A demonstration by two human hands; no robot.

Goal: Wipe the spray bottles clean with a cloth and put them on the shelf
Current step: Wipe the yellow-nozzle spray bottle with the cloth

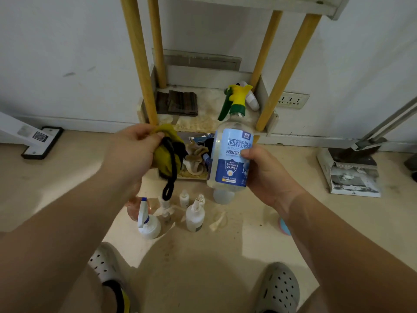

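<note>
My right hand (264, 170) grips a clear spray bottle (230, 154) with a blue label and a yellow-green trigger head, held upright in front of the shelf (203, 123). My left hand (133, 147) holds a bunched yellow cloth (167, 154) with a black loop hanging from it, just left of the bottle and apart from it. On the floor below stand several small spray bottles: a white one with a blue-white trigger (147, 222), a white one (195, 214), and a tiny one (184, 198).
The low shelf has yellow wooden posts; a folded brown cloth (178, 102) and a white bottle (251, 98) lie on it. Rags (196, 159) are stuffed under it. A mop base (40, 143) lies at left, a dustpan (352, 163) on papers at right. My grey clogs (279, 288) are below.
</note>
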